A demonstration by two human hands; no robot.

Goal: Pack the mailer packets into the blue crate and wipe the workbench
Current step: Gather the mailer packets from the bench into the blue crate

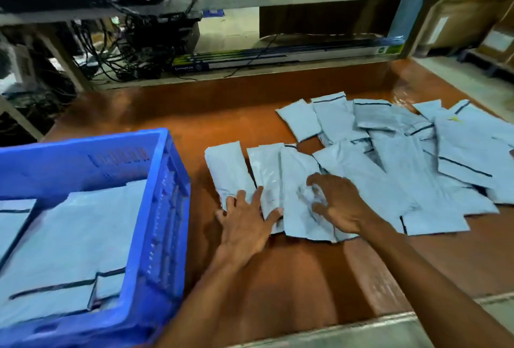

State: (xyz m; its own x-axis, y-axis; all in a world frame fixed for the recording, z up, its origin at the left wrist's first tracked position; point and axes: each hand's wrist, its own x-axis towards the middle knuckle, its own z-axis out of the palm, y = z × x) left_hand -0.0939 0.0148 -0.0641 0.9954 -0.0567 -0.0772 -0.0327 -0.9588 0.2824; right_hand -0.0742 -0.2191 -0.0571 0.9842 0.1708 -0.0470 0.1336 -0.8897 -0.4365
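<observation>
Your left hand (244,222) lies flat, fingers spread, pressing the nearest packets (403,169) onto the bench (292,278). Your right hand (342,203) curls its fingers into the packets beside it (crumpling the film). The crate (169,180), just left, holds more.

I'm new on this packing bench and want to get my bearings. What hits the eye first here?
The bright blue crate at the near left, already part-filled with grey mailer packets. Right of it, loose packets sprawl across the brown workbench. At their near edge the left hand presses flat on them while the right hand curls into a crumpled packet.
</observation>
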